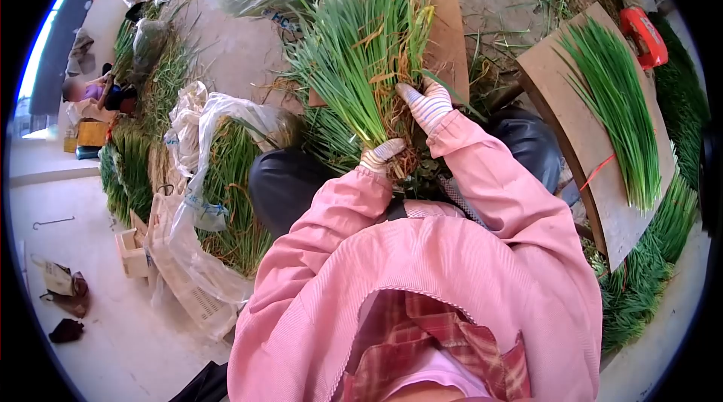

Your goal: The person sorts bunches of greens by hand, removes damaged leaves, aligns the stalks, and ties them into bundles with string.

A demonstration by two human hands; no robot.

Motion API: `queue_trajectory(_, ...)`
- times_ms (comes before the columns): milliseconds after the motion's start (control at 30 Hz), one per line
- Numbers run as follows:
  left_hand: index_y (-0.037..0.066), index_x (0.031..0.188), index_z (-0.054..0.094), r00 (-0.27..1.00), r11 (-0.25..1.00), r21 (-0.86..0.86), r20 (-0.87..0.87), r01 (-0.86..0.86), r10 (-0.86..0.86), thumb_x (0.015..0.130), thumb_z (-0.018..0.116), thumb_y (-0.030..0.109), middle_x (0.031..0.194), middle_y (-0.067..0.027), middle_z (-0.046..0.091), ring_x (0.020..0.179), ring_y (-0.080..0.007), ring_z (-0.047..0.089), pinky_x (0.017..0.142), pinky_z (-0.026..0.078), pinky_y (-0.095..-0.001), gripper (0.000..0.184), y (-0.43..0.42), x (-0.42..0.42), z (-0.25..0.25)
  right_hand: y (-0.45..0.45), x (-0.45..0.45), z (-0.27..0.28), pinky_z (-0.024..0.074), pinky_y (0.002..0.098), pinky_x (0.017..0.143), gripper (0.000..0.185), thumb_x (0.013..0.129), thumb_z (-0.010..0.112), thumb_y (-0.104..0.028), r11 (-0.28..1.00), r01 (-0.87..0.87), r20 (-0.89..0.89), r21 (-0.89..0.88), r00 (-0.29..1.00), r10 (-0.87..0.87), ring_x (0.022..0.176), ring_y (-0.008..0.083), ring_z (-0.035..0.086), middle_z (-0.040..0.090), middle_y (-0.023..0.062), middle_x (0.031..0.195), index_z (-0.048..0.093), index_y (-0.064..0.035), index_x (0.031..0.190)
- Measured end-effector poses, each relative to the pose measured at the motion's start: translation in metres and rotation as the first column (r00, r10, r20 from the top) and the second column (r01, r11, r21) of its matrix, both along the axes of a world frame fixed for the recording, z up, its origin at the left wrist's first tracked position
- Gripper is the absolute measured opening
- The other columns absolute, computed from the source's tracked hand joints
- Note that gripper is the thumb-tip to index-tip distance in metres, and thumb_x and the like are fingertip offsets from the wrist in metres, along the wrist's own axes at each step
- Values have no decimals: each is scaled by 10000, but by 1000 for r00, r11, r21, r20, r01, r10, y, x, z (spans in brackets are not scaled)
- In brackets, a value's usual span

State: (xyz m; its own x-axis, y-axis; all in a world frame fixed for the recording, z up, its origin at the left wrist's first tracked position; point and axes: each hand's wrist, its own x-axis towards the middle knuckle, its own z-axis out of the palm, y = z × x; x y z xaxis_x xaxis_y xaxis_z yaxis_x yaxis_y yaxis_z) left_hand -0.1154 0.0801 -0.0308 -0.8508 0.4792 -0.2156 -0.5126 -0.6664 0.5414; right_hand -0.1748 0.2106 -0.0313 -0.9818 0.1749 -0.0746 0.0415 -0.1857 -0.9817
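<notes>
A thick bunch of long green leaves (361, 56) with brown, dry strands along its right side lies over a brown board (444, 18). My left hand (382, 153), in a striped glove, is wrapped round the bunch's lower end, where brown roots show. On the right side of the bunch, my right hand (425, 103), in the same kind of glove, has its fingers pinched at the dry brown strands (401, 97).
To the right, a curved board (557, 123) bears a tidy green bundle (617, 108), with a red object (644, 38) beyond it. Plastic-wrapped greens (230, 176) and a crate (181, 251) stand on the left. Another person (98, 93) sits at the far left.
</notes>
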Motion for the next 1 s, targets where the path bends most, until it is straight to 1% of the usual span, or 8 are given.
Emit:
queue_trajectory(200, 41, 1165, 429, 994, 952, -288, -56, -103, 91, 668, 655, 65, 1005, -85, 563, 874, -261, 566, 776, 473, -390, 547, -3, 12, -6, -10, -4, 46, 418, 297, 793, 477, 721, 651, -141, 993, -2, 135, 118, 991, -14, 870, 169, 515, 563, 90, 976, 433, -15, 1126)
queue_trajectory(267, 43, 1167, 427, 940, 869, -458, 340, 185, -21, 657, 666, 85, 1000, -85, 563, 867, -258, 566, 768, 475, -381, 565, -10, 11, -7, -8, -4, 49, 404, 312, 835, 520, 699, 661, -149, 998, 40, 234, 47, 971, -49, 932, 200, 512, 549, 118, 1026, 428, 19, 1133)
queue_trajectory(400, 53, 1175, 423, 997, 982, -175, 21, -66, 70, 667, 655, 110, 1014, -111, 552, 919, -270, 542, 818, 453, -364, 561, 3, 1, -22, -8, 2, 20, 414, 267, 794, 428, 741, 605, -35, 928, 194, -151, -319, 956, -251, 879, 135, 507, 548, 36, 1009, 457, -62, 1142)
queue_trajectory(500, 47, 1176, 423, 991, 997, -73, 131, 5, 5, 698, 629, 88, 1048, -120, 537, 961, -267, 518, 847, 436, -369, 523, 5, -1, -12, -8, 10, 30, 407, 245, 781, 379, 768, 578, -23, 820, 196, -153, -537, 934, -324, 868, 110, 490, 537, 20, 1012, 464, -68, 1127)
queue_trajectory(733, 39, 1151, 442, 983, 993, 62, 152, 99, -107, 744, 591, 96, 1061, -139, 533, 968, -272, 518, 848, 436, -391, 437, 4, -18, -26, 1, 33, 40, 414, 222, 645, 236, 759, 604, -48, 865, 101, -169, -492, 963, -209, 762, 85, 489, 531, 5, 909, 523, -81, 979)
queue_trajectory(900, 33, 1134, 456, 971, 993, 99, 223, 60, -81, 778, 564, 102, 1070, -152, 530, 972, -275, 518, 848, 436, -406, 378, -2, -41, -128, -11, 79, 7, 415, 206, 607, 249, 752, 627, -88, 948, 65, -107, -311, 989, -103, 709, 80, 495, 543, -4, 815, 524, -74, 979)
queue_trajectory(967, 24, 1082, 497, 957, 950, -308, 287, 58, 34, 788, 560, 136, 1047, -156, 547, 904, -283, 551, 802, 462, -425, 321, -3, -30, -90, -16, 78, -18, 430, 211, 668, 250, 740, 646, -89, 921, 60, -88, -385, 991, -102, 781, 84, 509, 555, -6, 846, 529, -82, 960)
queue_trajectory(1000, 26, 1054, 506, 942, 985, -164, 334, 51, 7, 762, 570, 89, 975, -151, 568, 834, -282, 566, 730, 484, -424, 306, -5, -32, -97, -18, 73, -32, 429, 212, 670, 241, 745, 647, -100, 913, 29, -144, -406, 985, -96, 775, 80, 508, 559, -5, 847, 530, -84, 955)
